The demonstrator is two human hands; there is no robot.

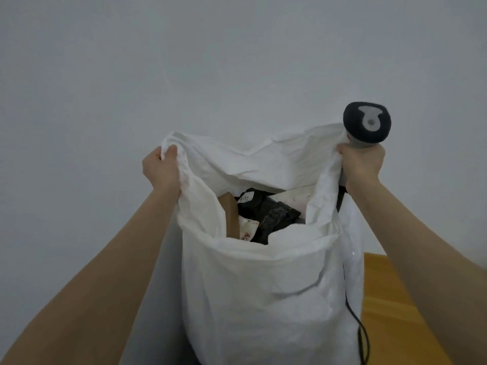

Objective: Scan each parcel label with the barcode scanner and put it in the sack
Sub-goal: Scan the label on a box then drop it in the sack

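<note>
From the head camera, the white sack [263, 272] stood upright in the middle of the scene in front of a plain wall [210, 61], with its mouth pulled wide. The left hand [160, 167] was closed on the rim at the left. The right hand [362, 164] was wrapped round the handle of the barcode scanner [367, 122] and pinched the right rim against it. The scanner's dark head pointed up above the fist, and its cable [361, 330] trailed down the sack's right side.

Inside lay a black parcel [266, 209] with a small white label, a brown parcel [230, 214] against the left wall, and a white parcel [247, 227] nearer. A wooden surface [395, 299] showed at the right.

Several parcels seemed already bagged. Neither hand held a parcel and none lay outside, so whether any were left could not be told.
</note>
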